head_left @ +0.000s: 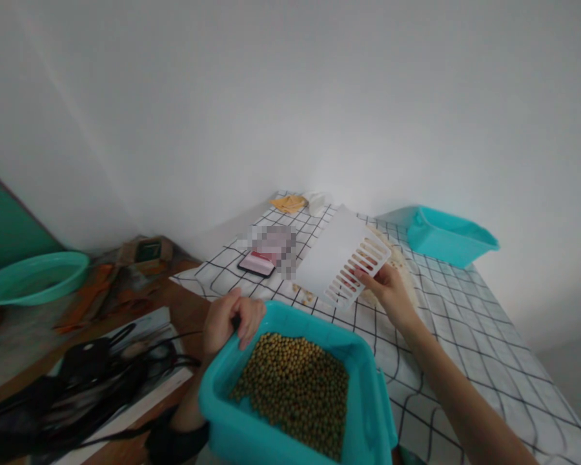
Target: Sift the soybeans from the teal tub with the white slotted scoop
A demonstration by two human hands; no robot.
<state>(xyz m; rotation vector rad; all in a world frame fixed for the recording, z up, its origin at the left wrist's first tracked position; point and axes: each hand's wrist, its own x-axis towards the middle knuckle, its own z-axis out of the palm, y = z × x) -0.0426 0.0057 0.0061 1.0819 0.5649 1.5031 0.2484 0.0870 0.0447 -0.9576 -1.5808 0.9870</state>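
Observation:
In the lower middle of the head view is a turquoise plastic bin (pixel 314 316), part filled with small round yellow-brown beans (pixel 300 381). My left hand (pixel 236 320) is closed over its far left rim. Beyond the bin, a flat white plastic panel with a row of slots (pixel 326 248) is held up at a tilt. The fingers of my right hand (pixel 390 290) grip it by the slotted edge. Behind the panel and my right hand, a pale round thing (pixel 407 274) on the checked cloth is partly hidden. A few loose beans (pixel 303 294) lie by the panel's lower left corner.
A second turquoise bin (pixel 448 236) stands on the checked tablecloth (pixel 465 310) at the right. Toward the back lie a phone (pixel 257 263) and a yellow cloth (pixel 289 204). Black straps and cables (pixel 121 361) cover the left side, near a green basin (pixel 36 278).

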